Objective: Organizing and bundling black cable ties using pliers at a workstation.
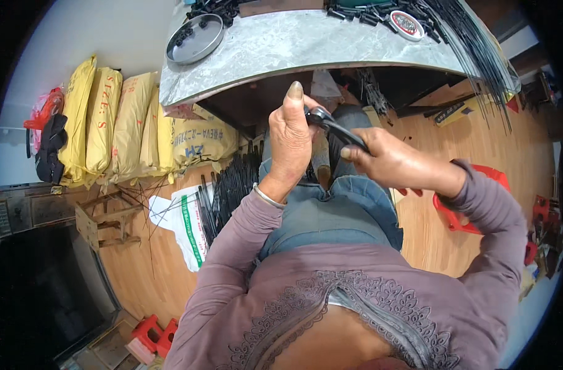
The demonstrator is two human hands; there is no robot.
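Landmark: the counter (306, 46), a grey marbled slab ahead of the seated person; every place below is told from it.
Left hand (289, 142): raised just below the counter's front edge, fingers curled shut round the head end of a black part (334, 128), thumb standing up.
Right hand (389, 163): below the counter and to the right, closed on the other end of the same part, forefinger laid along it.
Black part: a slim curved piece, held between the two hands over the lap, clear of the counter and touching nothing else.
Step in hand: by the look of it, the two ends are being pressed or fitted together. I cannot tell whether it is one piece or two.
Next move: it seems to call for a steady squeeze with both grips kept in line, so the thin piece does not slip or bend.
Count on the counter: one round metal tray (195, 38) at the left end, one small round tin (407, 24) towards the right, many thin black rods (478, 49) fanning over the right end, too many to count.
Count below the counter: five yellow sacks (112, 120) to the left on the floor, one bundle of black sticks (229, 188) beside the person's knee, one red stool (463, 216) to the right.
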